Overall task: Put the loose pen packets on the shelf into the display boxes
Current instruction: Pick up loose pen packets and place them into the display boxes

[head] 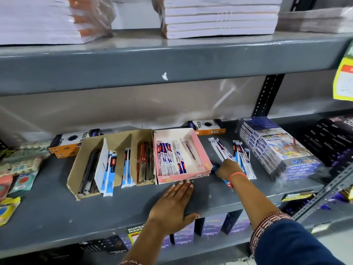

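Packets [241,159] of pens, loose on the grey shelf [57,207], lie directly under and just beyond my right hand [228,167]. Their long axes run away from me, fanned slightly, tops leaning left. My right hand is curled down onto the near ends of this fan; whether the fingers have closed on a packet I cannot tell, since the back of the hand hides them. One blue-tipped packet [215,167] pokes out to the left of that hand, toward the pink box [205,163].

My left hand [172,205] lies flat and empty on the shelf, fingertips just short of the pink box's front wall, touching nothing else.

The pink box sits immediately left of my right hand, already holding similar packets laid lengthwise. Left of it stands a brown box [91,150] with dividers. In my judgement the right hand is the nearer one, and the coming move is a short carry leftward with the packets kept lengthwise.
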